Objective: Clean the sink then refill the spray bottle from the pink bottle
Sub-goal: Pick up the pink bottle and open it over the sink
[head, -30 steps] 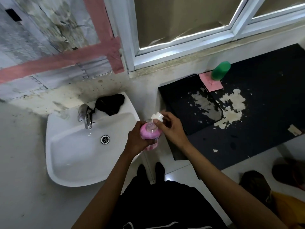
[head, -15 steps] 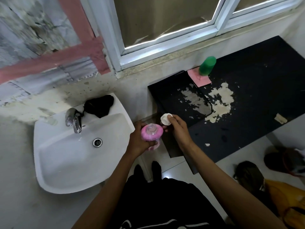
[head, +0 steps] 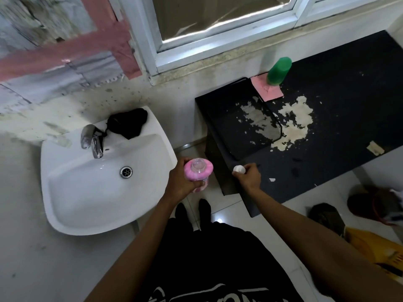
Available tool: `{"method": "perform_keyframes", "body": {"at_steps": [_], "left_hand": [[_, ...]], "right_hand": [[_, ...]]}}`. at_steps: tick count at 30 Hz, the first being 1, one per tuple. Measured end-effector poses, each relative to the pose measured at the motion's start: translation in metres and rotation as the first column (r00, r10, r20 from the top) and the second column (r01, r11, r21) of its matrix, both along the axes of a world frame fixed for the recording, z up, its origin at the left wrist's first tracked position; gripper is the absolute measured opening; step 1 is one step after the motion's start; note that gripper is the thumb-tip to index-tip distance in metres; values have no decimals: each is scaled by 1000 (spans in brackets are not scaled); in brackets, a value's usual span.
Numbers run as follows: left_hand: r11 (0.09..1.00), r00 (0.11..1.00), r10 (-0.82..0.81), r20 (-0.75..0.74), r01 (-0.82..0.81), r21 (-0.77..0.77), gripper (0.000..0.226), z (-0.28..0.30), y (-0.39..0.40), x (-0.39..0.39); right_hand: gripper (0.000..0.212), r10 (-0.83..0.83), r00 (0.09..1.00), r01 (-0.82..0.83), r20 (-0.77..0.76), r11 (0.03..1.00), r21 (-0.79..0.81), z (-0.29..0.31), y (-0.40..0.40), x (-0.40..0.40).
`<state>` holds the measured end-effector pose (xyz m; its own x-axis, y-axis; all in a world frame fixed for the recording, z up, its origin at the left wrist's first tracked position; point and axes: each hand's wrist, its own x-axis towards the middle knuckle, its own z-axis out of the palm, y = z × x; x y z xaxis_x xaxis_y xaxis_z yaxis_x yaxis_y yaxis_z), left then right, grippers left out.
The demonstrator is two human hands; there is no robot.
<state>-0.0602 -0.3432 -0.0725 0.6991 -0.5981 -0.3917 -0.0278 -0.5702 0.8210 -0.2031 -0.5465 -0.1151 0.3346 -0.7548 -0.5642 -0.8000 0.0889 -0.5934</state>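
Right now my left hand (head: 182, 182) sits at the centre of the frame, its fingers wrapped around the body of the pink bottle (head: 198, 171), which stands upright between the sink (head: 72, 192) on the left and the black tabletop (head: 338, 131) on the right. I look almost straight down its long axis, and its mouth is uncapped and faces up at me. My right hand (head: 248, 176) is just to the right of it, apart from the bottle, its fingers closed on the small white cap (head: 239, 169) at the near edge of the tabletop. The spray bottle I take to be the green one (head: 279, 71), standing upright on a pink cloth (head: 266, 88) in the upper right of the frame, well apart from both hands. It lies up and to the right of the pink bottle, and my right hand is the nearer one to it. I judge the cap wants setting down so that hand is free to fetch the green bottle. The sink basin looks clean, with a dark cloth (head: 127, 123) on its back rim beside the tap (head: 92, 141).
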Motion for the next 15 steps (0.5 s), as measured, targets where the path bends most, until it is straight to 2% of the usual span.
{"method": "perform_keyframes", "body": {"at_steps": [9, 15], "left_hand": [[999, 1000, -25, -4, 25, 20, 70, -4, -7, -11], [1000, 999, -7, 53, 7, 7, 68, 4, -3, -5]], "right_hand": [[51, 192, 979, -199, -74, 975, -102, -3, -8, 8], [42, 241, 969, -226, 62, 956, -186, 9, 7, 38]]}}
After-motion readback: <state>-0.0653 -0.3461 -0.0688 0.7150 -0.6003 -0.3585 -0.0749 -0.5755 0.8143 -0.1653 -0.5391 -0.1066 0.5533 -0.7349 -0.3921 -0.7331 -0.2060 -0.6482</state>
